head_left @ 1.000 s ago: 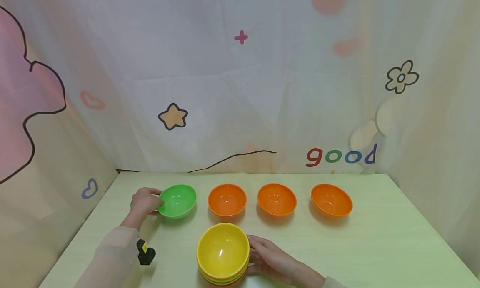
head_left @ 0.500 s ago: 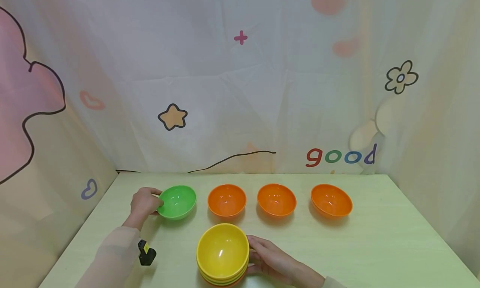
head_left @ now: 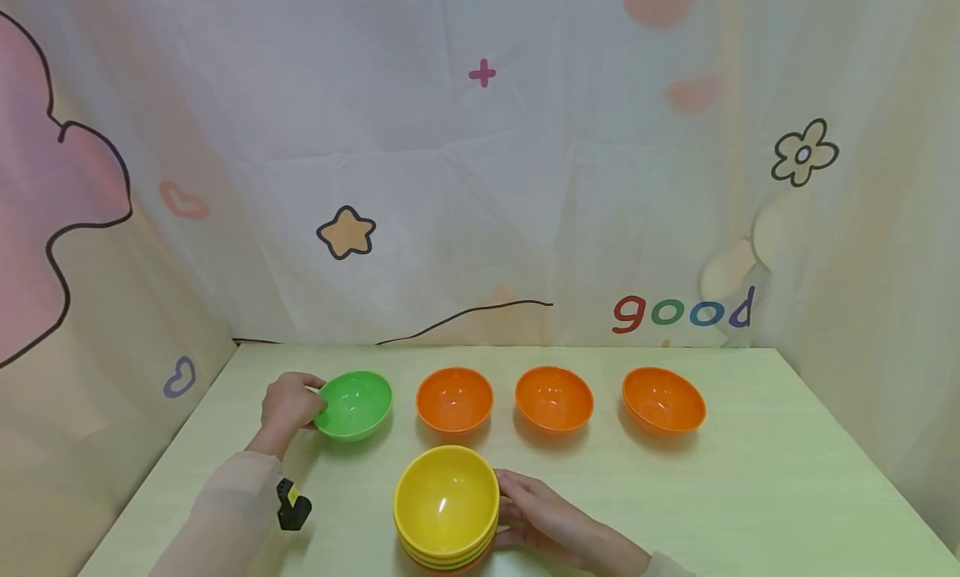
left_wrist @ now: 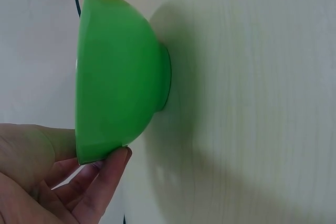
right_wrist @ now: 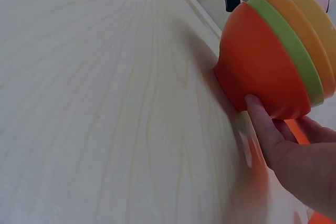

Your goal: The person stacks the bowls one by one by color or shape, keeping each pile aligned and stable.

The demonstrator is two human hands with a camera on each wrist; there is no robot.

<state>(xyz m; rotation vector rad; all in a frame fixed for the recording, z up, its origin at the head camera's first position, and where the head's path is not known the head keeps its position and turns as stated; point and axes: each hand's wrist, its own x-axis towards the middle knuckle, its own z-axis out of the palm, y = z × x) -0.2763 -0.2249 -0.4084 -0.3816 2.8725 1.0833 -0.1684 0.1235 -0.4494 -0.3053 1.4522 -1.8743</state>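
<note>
- Soft, diffuse light across the pale counter (head_left: 750, 477)
- Small glare inside the yellow bowl (head_left: 447, 498)
- Blurry-edged shadow beside the green bowl (left_wrist: 115, 72)
- Both wrist views greyer, slightly soft

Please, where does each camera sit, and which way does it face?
Head: worn on the head, facing forward to the cloth and down to the table; left grip, right grip and both sleeves show.
Left wrist: on that wrist, facing the green bowl side-on; part of the left grip shows.
Right wrist: on that wrist, facing the stack side-on; part of the right grip shows.
Shared: green bowl in head and left wrist; stack in head and right wrist.
</note>
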